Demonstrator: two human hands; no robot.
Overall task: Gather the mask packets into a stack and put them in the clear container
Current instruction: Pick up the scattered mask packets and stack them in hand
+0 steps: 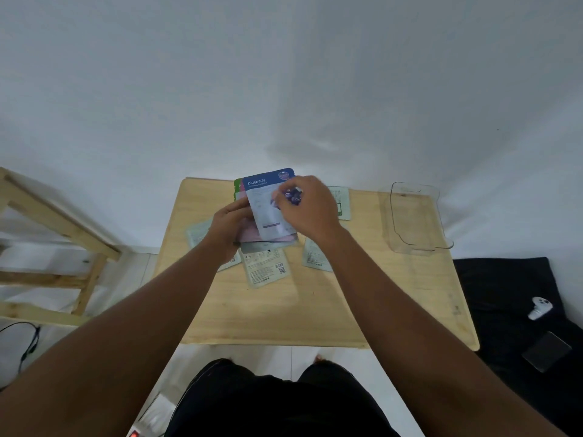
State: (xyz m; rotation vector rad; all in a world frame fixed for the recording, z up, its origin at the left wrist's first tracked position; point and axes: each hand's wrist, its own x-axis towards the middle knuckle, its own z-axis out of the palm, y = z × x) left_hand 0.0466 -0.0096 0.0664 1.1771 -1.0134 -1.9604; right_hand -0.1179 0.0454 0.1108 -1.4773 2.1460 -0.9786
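A: Quick pass. Your left hand (227, 228) grips a fanned bunch of mask packets (252, 236) from the left edge, held just above the table (362, 298). Fingers closed on it.

B: And your right hand (310, 207)?

A: Pinching the blueberry packet (264, 205), the blue-topped one at the front of the bunch. Thumb and fingers closed on its right side. Pink and green packets show behind it.

B: Loose ones left?

A: Several lie flat on the table. One with a QR code (266, 270) sits right under your hands. Another pale one (315, 258) lies under your right wrist, half hidden by the forearm. One (198, 233) peeks out left of your left hand, and one (340, 201) with green print lies past your right hand, partly covered by it.

B: Clear container (413, 216)?

A: Far right corner of the table, well apart from the packets, nothing visible inside it.

B: Anything in the way?

A: Your own arms block the middle packets. Off the table: wooden frame (53, 238) to your left, black cable (28, 342) on the floor beside it. To your right, dark cloth (504, 294) with a white controller (540, 307) and a phone (545, 351) on it.
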